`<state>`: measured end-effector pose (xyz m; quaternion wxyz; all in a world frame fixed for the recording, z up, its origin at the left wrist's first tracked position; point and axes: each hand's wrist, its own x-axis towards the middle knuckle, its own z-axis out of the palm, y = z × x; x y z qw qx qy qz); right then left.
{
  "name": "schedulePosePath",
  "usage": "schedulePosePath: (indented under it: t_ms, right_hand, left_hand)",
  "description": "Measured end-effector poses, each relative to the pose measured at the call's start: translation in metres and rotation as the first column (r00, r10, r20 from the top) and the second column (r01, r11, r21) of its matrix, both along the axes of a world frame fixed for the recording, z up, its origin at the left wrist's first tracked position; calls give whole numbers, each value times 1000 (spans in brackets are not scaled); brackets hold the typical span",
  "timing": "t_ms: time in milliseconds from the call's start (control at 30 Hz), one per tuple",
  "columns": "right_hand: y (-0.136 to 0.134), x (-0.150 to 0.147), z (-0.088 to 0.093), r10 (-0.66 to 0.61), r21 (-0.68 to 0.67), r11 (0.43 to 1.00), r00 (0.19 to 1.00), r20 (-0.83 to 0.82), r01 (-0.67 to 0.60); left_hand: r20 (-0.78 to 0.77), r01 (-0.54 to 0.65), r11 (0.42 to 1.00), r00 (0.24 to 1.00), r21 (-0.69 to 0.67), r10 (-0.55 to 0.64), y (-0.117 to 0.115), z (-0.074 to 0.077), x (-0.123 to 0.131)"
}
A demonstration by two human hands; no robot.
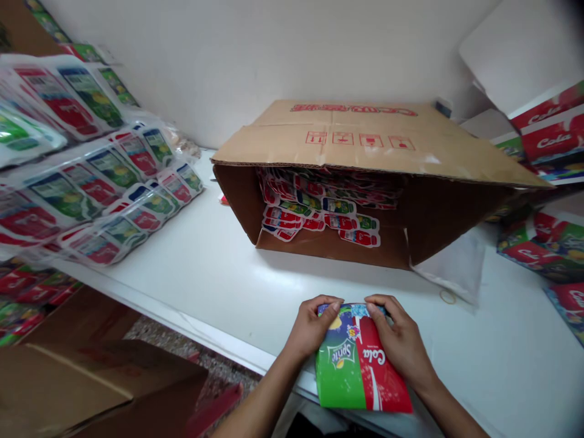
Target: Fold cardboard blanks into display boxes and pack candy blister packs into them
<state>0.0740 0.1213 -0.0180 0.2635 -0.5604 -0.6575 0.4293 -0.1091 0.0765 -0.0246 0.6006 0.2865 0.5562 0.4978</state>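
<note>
A printed packet (349,365), green with "Sprite" on one half and red with "Cola" on the other, lies near the table's front edge; whether it is a flat carton or a pouch I cannot tell. My left hand (312,325) pinches its far left corner, thumb on top. At the far right corner my right hand (399,337) grips it the same way, fingers curled behind the edge. Beyond them, a cardboard box (333,137) rests on its side, its opening towards me. Inside are many bottle-shaped cola and sprite sachets (340,222), some loose near the front.
Piles of clear-wrapped bottle-shaped packs (104,176) line the left of the white table (196,274). Cola-printed cartons (547,243) are stacked at the right. A clear plastic bag (460,267) and a rubber band (448,296) lie beside the box. Below left stands another cardboard box (91,383).
</note>
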Motion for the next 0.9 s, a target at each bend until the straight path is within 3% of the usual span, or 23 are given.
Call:
schedulePosePath:
  t_ms: [167,433,533,633,900]
  right_hand:
    - [-1,-4,3,-90,-303,953,979,-183,31]
    - [11,0,3,-97,-429,901,938,-333,-59]
    - [10,-1,-1,-97,-438,897,935,-342,-67]
    - [7,-5,-5,-108,-404,914,942,-316,-30]
    - [6,-1,-16,-157,-361,932,926,-344,25]
  left_hand:
    - [38,-21,1000,999,-3,21,4,2,0]
    - [4,110,994,994,20,-110,8,5,-7]
    - [0,140,990,990,-17,-140,7,3,-6]
    - [34,95,995,995,-33,-94,7,2,-2]
    - [11,96,995,995,31,-96,5,1,-2]
